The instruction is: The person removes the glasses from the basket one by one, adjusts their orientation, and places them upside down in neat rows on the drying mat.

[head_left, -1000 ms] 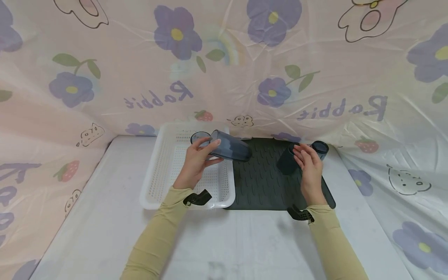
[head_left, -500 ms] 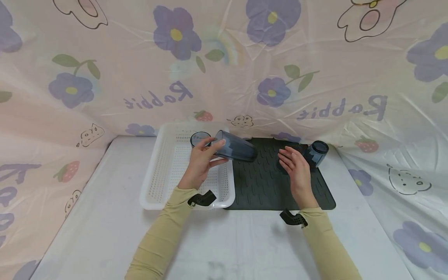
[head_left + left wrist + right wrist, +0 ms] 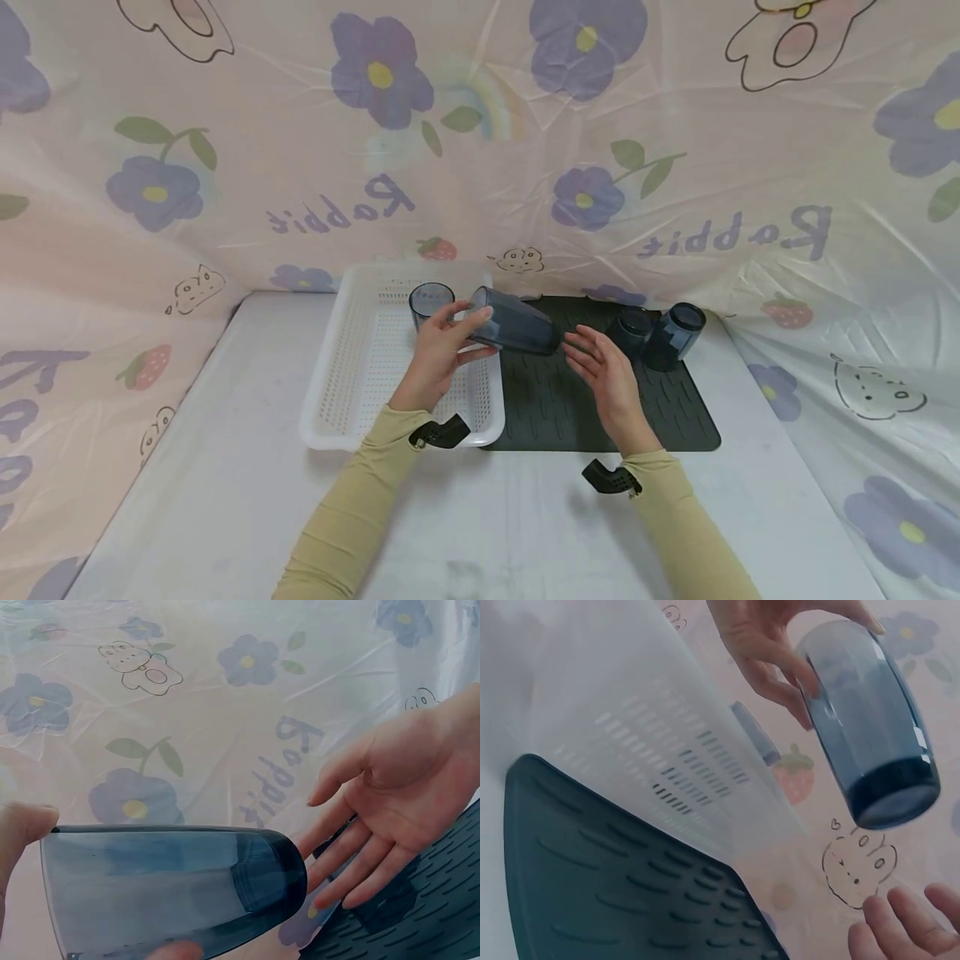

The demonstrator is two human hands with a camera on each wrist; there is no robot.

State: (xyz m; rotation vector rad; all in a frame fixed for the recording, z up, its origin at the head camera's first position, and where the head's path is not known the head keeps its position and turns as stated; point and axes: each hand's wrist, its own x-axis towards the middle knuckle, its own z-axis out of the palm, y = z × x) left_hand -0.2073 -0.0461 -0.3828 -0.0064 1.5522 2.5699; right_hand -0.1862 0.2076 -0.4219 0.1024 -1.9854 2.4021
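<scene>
My left hand (image 3: 437, 354) grips a blue-tinted drinking glass (image 3: 517, 323) near its rim, over the right side of the white basket (image 3: 318, 400). The glass lies tilted, its thick base toward the right. My right hand (image 3: 606, 379) reaches toward that base with fingers straight and slightly spread; in the left wrist view its fingertips (image 3: 322, 900) are right at the base. Another glass (image 3: 431, 302) stands mouth up in the basket's back right corner. Behind my right hand, two more glasses, one at the right (image 3: 675, 336) and one beside it (image 3: 630, 332), stand upside down on the mat.
A dark ribbed drying mat (image 3: 555, 408) lies right of the basket, its left edge against it. A white table (image 3: 225, 483) carries both. Close behind hangs a patterned curtain (image 3: 480, 192), which also closes off the left and right sides.
My right hand has moved left from the upside-down glasses on the mat to the held glass's base, leaving both in view. My left hand has shifted slightly right with its glass.
</scene>
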